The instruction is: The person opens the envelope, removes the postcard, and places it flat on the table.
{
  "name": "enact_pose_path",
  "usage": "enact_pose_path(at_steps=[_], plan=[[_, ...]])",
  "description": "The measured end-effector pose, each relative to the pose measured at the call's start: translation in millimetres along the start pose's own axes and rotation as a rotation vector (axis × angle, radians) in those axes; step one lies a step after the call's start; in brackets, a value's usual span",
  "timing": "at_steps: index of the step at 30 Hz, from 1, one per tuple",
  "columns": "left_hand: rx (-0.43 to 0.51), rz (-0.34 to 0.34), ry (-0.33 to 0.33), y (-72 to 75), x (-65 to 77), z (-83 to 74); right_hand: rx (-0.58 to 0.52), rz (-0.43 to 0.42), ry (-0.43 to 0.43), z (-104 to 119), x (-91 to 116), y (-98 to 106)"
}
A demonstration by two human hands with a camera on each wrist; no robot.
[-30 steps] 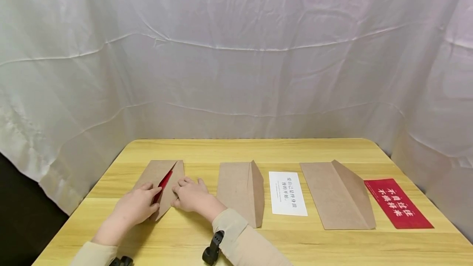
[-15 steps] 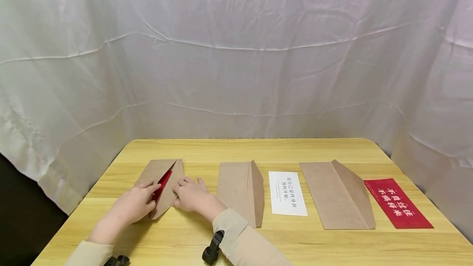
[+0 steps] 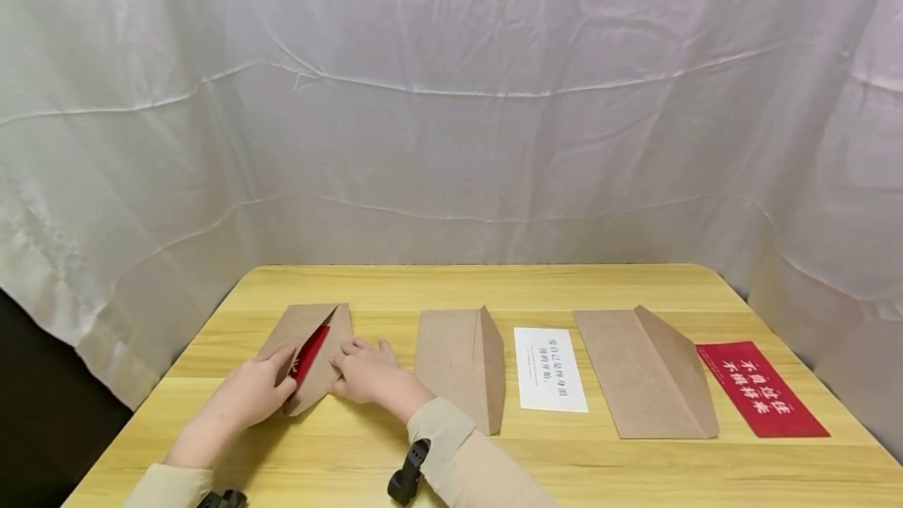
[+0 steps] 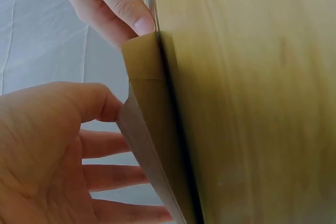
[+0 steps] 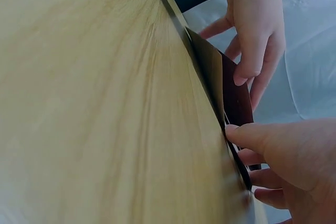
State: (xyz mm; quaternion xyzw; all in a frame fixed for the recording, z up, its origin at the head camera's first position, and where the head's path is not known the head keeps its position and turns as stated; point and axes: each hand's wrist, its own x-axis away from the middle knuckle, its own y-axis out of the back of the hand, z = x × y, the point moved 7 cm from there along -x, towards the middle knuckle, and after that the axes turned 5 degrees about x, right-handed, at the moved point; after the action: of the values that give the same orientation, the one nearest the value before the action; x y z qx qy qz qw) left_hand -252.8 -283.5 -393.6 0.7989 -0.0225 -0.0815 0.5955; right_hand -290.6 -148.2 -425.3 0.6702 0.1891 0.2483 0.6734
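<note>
In the head view, the leftmost brown paper envelope (image 3: 306, 320) lies with its mouth spread apart. A red card (image 3: 310, 353) with a pale mark shows inside. My left hand (image 3: 247, 390) holds the front panel's edge, its thumb (image 4: 102, 100) bent against the paper in the left wrist view. That panel stands raised off the flap. My right hand (image 3: 370, 371) rests on the flap at the envelope's right side, fingers low against the paper. In the right wrist view, the left thumb (image 5: 249, 66) lies at the dark red card (image 5: 239, 95).
Right of my hands lies a second envelope (image 3: 447, 359), then a white card (image 3: 546, 386) with printed characters. A third envelope (image 3: 628, 375) and a red card (image 3: 755, 375) with white characters follow on the wooden table (image 3: 494, 288). A pale curtain (image 3: 451, 139) hangs behind.
My left hand has shifted slightly left, pulling the envelope's panel back. The mouth has widened, and more of the red card shows. My right hand has stayed in place.
</note>
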Motion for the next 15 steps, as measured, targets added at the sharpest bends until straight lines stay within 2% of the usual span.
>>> enact_pose_path(at_steps=[8,15], plan=[[0.015,0.030,0.042,-1.9,-0.1,0.0,0.007,-0.004,-0.003,-0.2,-2.8,-2.8],[0.019,0.021,0.031,0.2,-0.6,0.0,0.056,-0.058,0.026,4.4,-6.1,-2.6]])
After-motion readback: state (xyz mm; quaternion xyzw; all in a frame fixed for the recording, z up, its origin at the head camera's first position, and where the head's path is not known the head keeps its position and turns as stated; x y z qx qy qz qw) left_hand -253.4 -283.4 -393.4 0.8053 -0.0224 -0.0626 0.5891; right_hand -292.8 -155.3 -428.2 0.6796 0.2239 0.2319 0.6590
